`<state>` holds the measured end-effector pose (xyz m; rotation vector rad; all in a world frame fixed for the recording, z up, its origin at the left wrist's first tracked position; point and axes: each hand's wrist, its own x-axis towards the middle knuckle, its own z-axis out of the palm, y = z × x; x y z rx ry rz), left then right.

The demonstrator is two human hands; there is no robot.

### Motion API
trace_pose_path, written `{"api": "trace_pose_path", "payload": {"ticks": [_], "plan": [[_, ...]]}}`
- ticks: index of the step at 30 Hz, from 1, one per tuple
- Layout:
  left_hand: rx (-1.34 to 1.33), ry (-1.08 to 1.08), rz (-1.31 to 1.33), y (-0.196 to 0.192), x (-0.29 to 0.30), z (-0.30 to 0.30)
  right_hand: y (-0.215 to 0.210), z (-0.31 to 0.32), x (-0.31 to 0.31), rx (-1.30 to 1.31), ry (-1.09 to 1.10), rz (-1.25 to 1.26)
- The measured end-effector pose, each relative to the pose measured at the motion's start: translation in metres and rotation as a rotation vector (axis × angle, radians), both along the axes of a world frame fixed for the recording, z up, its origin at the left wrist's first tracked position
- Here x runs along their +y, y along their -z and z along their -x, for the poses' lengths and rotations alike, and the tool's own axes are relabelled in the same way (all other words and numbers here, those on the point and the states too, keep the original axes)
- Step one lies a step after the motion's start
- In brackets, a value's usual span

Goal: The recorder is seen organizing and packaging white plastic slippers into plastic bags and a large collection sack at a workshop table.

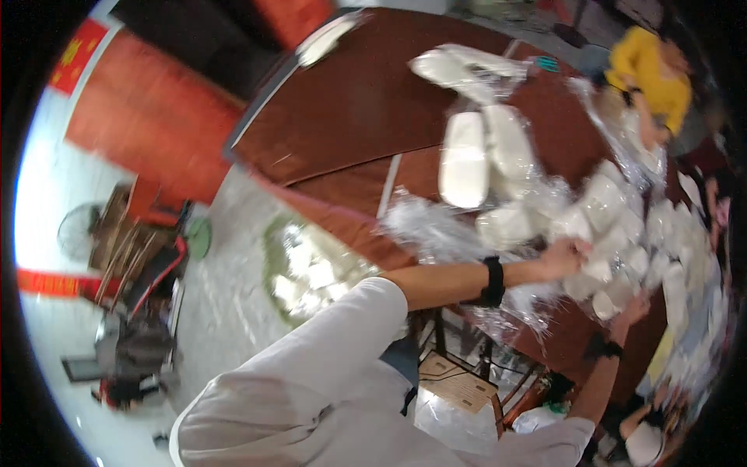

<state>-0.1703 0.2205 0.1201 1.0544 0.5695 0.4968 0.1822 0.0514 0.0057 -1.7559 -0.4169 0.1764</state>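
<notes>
White slippers, many in clear plastic wrap, lie heaped on a brown-covered table. My left hand reaches into the heap, its fingers curled beside a white slipper; blur hides what is in them. Closer to the table's near edge, my right hand is closed at the side of another white slipper. A pale slipper lies flat to the left of the heap, with a wrapped one alongside. Loose clear plastic bags are bunched left of my left hand.
A greenish sack holding white pieces stands on the floor left of the table. Below the table edge is a cardboard box. A person in yellow is at the far right side. More white items are piled at right.
</notes>
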Motion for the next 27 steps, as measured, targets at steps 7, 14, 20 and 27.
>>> {"api": "trace_pose_path", "payload": {"ticks": [7,14,20,27], "plan": [[0.023,-0.051,0.285,0.003,-0.114,0.242,-0.043,0.153,-0.003,-0.825,0.026,0.181],[0.897,-0.593,-0.006,0.090,-0.170,0.517,-0.073,0.525,0.003,-0.080,-1.086,0.229],[1.202,-0.995,0.163,0.180,-0.204,0.655,0.045,0.696,0.029,-0.022,-1.505,0.600],[0.985,-0.606,0.758,0.194,-0.171,0.681,0.131,0.725,0.085,-0.021,-1.266,1.095]]}}
